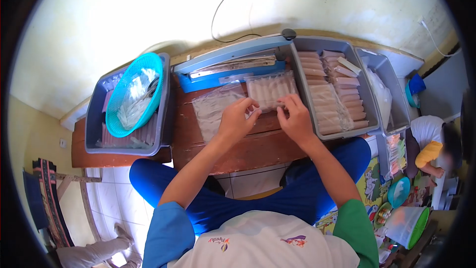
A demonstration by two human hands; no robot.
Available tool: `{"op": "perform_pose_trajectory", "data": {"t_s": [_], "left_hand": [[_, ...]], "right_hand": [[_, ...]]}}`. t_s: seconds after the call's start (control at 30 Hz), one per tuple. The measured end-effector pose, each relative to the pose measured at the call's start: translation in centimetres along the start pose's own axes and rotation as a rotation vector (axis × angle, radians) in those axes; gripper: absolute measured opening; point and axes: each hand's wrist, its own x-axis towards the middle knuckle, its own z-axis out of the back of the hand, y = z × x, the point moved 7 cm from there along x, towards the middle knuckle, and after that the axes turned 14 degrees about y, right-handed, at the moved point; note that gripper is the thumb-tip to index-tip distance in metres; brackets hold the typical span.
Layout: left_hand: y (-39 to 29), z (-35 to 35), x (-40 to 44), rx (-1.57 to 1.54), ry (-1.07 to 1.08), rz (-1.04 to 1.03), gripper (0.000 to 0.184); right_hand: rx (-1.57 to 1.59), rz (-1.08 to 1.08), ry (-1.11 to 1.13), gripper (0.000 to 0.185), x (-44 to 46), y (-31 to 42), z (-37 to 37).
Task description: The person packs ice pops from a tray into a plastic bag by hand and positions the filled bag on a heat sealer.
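A clear plastic bag (271, 89) holding a row of slim, pale wrapped sticks lies on the wooden table in front of me. At its near edge, my left hand (239, 116) has thumb and fingers curled in a pinch on the plastic. My right hand (296, 117) pinches the same edge near the right corner. Flat, unfilled-looking clear bags (210, 106) lie to the left, partly under my left wrist. Just behind stands a blue bar sealer (198, 83) with a long grey arm (233, 49) raised over it.
On the right, a grey tub (308, 100) holds stacked packs of pinkish sticks; another grey tub (399, 94) stands beyond it. A dark tub (168, 114) at left carries a tilted turquoise basket (115, 128) of plastic pieces. Another person (429, 134) sits at far right; someone's legs (94, 250) show lower left.
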Motion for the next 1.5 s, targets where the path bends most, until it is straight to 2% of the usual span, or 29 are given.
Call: {"op": "perform_pose_trajectory", "data": {"t_s": [0.13, 0.2, 0.23, 0.37, 0.6, 0.67, 0.7, 0.77, 0.97, 1.17, 1.27, 1.37, 1.43, 1.5], "left_hand": [[-2.6, -2.4, 4.4, 0.002, -0.008, -0.129, 0.018], [-3.5, -3.5, 6.7, 0.018, -0.005, -0.168, 0.019], [-3.9, -4.2, 7.8, 0.055, 0.002, -0.204, 0.02], [-4.6, -6.7, 12.0, 0.136, -0.008, -0.277, 0.021], [-4.8, -9.3, 18.2, 0.255, -0.077, -0.321, 0.02], [-5.0, -10.2, 19.5, 0.375, -0.049, -0.342, 0.021], [-4.8, -10.5, 20.3, 0.377, -0.048, -0.341, 0.021], [-3.6, -12.0, 22.0, 0.462, 0.093, -0.246, 0.028], [-3.5, -12.5, 24.0, 0.615, 0.138, -0.097, 0.031], [-3.6, -13.3, 25.0, 0.736, 0.234, 0.017, 0.022], [-3.4, -13.5, 25.2, 0.74, 0.232, 0.023, 0.019], [-3.1, -13.6, 25.2, 0.706, 0.236, 0.024, 0.019], [-3.2, -13.6, 25.1, 0.697, 0.242, 0.014, 0.019], [-3.3, -13.5, 24.8, 0.688, 0.247, 0.004, 0.021]], "right_hand": [[0.002, -0.08, -0.076, 0.014, 1.2, -3.9, 5.7], [-0.155, -0.021, -0.152, 0.012, 1.7, -6.9, 8.1], [-0.08, -0.098, -0.149, 0.012, 2.0, -9.1, 8.8], [-0.129, -0.166, -0.18, 0.013, 3.0, -13.8, 10.0], [-0.339, -0.238, -0.012, 0.016, 5.4, -17.0, 8.8], [-0.382, -0.261, 0.019, 0.018, 6.0, -18.3, 8.7], [-0.41, -0.269, 0.038, 0.02, 6.3, -18.8, 8.7], [-0.437, -0.277, 0.058, 0.022, 6.8, -19.9, 8.7], [-0.408, -0.292, 0.056, 0.029, 7.4, -21.0, 8.7], [-0.41, -0.299, 0.058, 0.029, 7.1, -21.6, 8.6], [-0.415, -0.348, 0.102, 0.03, 6.9, -22.1, 8.4], [-0.418, -0.311, 0.05, 0.027, 7.1, -22.4, 8.5], [-0.473, -0.332, 0.113, 0.018, 7.3, -21.6, 8.8], [-0.449, -0.295, 0.082, 0.018, 7.5, -20.6, 9.3]]}}
